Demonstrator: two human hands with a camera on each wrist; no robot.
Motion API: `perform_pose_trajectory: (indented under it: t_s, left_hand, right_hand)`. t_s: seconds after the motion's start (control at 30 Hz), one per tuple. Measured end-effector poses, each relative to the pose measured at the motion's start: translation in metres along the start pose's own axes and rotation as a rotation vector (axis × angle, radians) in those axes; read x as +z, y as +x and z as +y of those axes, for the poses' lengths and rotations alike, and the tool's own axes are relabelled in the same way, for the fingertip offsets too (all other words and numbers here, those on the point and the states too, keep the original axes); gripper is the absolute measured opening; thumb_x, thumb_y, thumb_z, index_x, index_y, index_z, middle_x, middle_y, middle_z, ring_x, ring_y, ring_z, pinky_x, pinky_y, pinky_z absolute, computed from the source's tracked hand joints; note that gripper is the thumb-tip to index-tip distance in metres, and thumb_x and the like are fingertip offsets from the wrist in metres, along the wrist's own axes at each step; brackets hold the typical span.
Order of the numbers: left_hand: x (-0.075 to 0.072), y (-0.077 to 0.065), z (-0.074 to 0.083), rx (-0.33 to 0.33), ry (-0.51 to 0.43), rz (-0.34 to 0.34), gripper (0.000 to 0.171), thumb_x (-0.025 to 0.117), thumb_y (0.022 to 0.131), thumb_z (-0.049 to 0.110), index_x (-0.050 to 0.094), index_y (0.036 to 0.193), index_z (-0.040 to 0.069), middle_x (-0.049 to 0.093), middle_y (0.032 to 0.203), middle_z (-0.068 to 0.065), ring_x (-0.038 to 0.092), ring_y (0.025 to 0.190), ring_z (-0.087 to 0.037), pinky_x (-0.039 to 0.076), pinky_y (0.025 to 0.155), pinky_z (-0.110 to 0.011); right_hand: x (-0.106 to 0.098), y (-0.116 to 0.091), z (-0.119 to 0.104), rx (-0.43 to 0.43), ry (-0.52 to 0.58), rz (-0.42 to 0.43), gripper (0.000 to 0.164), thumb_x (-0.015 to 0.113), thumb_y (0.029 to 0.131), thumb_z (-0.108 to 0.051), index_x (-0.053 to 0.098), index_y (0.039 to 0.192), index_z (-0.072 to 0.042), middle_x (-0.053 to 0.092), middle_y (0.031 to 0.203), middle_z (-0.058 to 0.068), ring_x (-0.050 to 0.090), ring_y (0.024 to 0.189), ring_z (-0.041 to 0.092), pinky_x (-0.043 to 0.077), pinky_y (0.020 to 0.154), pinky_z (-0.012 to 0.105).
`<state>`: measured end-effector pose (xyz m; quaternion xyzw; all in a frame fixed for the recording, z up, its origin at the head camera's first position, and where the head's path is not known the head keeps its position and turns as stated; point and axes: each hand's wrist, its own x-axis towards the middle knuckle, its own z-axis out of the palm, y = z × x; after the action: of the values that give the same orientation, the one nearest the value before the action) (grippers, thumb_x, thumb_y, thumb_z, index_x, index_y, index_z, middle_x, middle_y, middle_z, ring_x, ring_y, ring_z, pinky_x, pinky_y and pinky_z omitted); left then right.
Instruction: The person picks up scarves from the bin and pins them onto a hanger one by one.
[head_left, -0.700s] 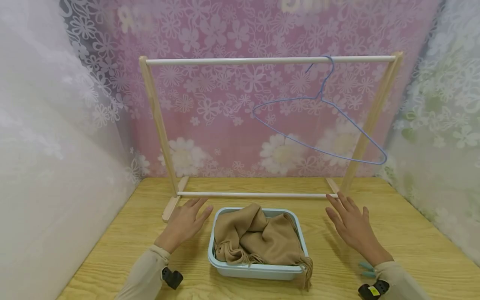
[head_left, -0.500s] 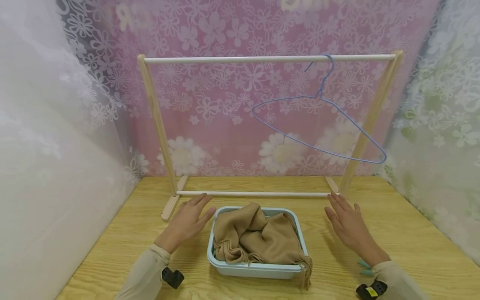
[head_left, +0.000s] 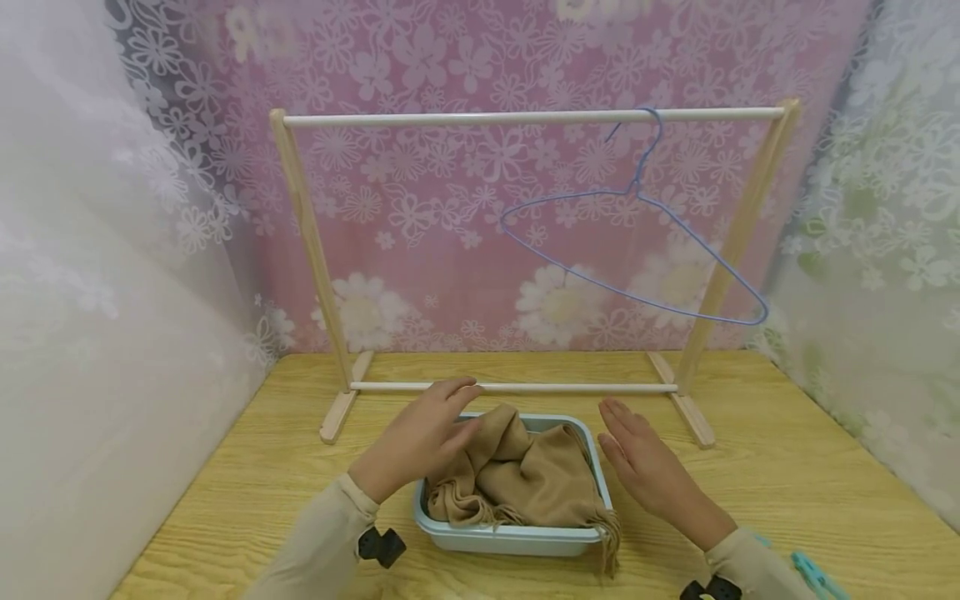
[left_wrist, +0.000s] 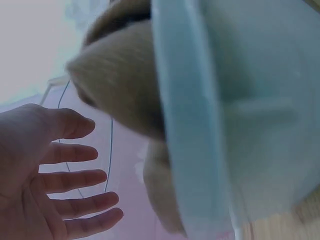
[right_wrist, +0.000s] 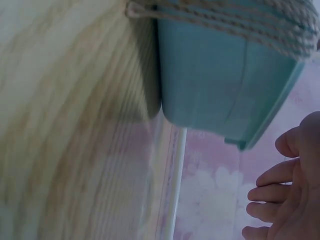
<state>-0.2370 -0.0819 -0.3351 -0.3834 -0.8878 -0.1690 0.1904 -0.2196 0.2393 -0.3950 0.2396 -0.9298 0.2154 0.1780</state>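
Note:
A brown fringed scarf [head_left: 540, 483] lies bunched in a pale blue plastic basin [head_left: 517, 533], its fringe hanging over the front right corner. My left hand [head_left: 420, 437] hovers over the basin's left rim, fingers extended. The left wrist view shows this hand [left_wrist: 65, 175] apart from scarf and basin, holding nothing. On the other side, my right hand [head_left: 652, 471] is just off the basin's right wall, fingers fairly straight and close together. Its palm faces the basin in the right wrist view, where the hand [right_wrist: 290, 185] also holds nothing.
Behind the basin stands a wooden rack with a white top bar [head_left: 450, 120] and a lower bar [head_left: 570, 388]. A blue wire hanger [head_left: 637, 297] hangs at its right part. A teal clip [head_left: 813, 575] lies on the wooden table [head_left: 780, 467] near my right sleeve.
Both hands have moved inward towards the basin, the left one now over its rim. The right arm's shift has uncovered more of the teal clip. The scarf and basin stay put.

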Motion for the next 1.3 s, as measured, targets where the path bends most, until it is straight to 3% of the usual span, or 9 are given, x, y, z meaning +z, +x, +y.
perform_pose_trajectory:
  t_s: [0.27,0.43,0.53,0.83,1.0,1.1,1.3]
  left_hand:
    - [0.015,0.018,0.012,0.052,0.044,-0.128,0.040,0.057,0.097,0.024,0.054,0.133,0.006,0.055,0.131,-0.012,0.056,0.119,-0.026,0.048,0.098,-0.038]
    - [0.030,0.021,0.014,0.057,0.063,-0.132,0.028,0.062,0.094,0.022,0.058,0.119,0.009,0.059,0.119,-0.008,0.062,0.099,-0.023,0.054,0.077,-0.033]
    - [0.040,0.019,0.013,0.043,0.050,-0.144,0.031,0.065,0.093,0.021,0.056,0.120,0.010,0.060,0.116,-0.008,0.063,0.090,-0.021,0.053,0.069,-0.030]
    - [0.052,0.013,0.011,0.006,0.024,-0.137,0.049,0.071,0.087,0.015,0.047,0.129,0.008,0.059,0.121,-0.012,0.065,0.094,-0.024,0.055,0.074,-0.033]
    - [0.052,0.015,0.012,-0.077,0.009,-0.155,0.059,0.070,0.088,0.016,0.042,0.139,0.004,0.054,0.128,-0.015,0.064,0.095,-0.023,0.054,0.069,-0.028]
    - [0.053,0.016,0.012,-0.104,0.022,-0.151,0.057,0.070,0.088,0.017,0.044,0.137,0.003,0.058,0.118,-0.014,0.063,0.089,-0.021,0.052,0.065,-0.026]
    - [0.055,0.013,0.010,-0.093,0.086,-0.133,0.041,0.069,0.089,0.021,0.054,0.123,0.004,0.062,0.096,-0.009,0.062,0.077,-0.018,0.049,0.059,-0.025]
  right_hand:
    - [0.010,0.001,-0.014,-0.024,-0.016,-0.004,0.046,0.044,0.103,-0.016,0.040,0.137,0.015,0.039,0.144,0.030,0.036,0.134,0.045,0.026,0.107,0.062]
    - [0.013,0.001,-0.015,-0.014,-0.022,-0.006,0.045,0.043,0.103,-0.015,0.040,0.137,0.015,0.040,0.143,0.030,0.037,0.135,0.044,0.027,0.107,0.062]
    - [0.013,0.000,-0.015,-0.010,-0.024,-0.004,0.045,0.044,0.103,-0.015,0.041,0.136,0.016,0.041,0.142,0.030,0.038,0.134,0.045,0.029,0.107,0.061]
    - [0.012,0.002,-0.016,0.027,-0.012,-0.017,0.050,0.046,0.103,-0.021,0.041,0.134,0.017,0.043,0.140,0.033,0.039,0.130,0.050,0.035,0.103,0.061]
    - [0.013,0.001,-0.014,0.031,-0.011,-0.018,0.050,0.045,0.103,-0.022,0.042,0.134,0.017,0.043,0.139,0.033,0.041,0.129,0.050,0.037,0.101,0.060]
    - [0.013,0.001,-0.013,0.033,-0.006,-0.020,0.050,0.045,0.103,-0.022,0.041,0.134,0.017,0.043,0.139,0.033,0.041,0.129,0.050,0.037,0.101,0.060]
    - [0.012,0.000,-0.014,0.020,-0.022,-0.018,0.048,0.046,0.103,-0.019,0.042,0.134,0.017,0.044,0.139,0.032,0.041,0.129,0.048,0.037,0.102,0.060]
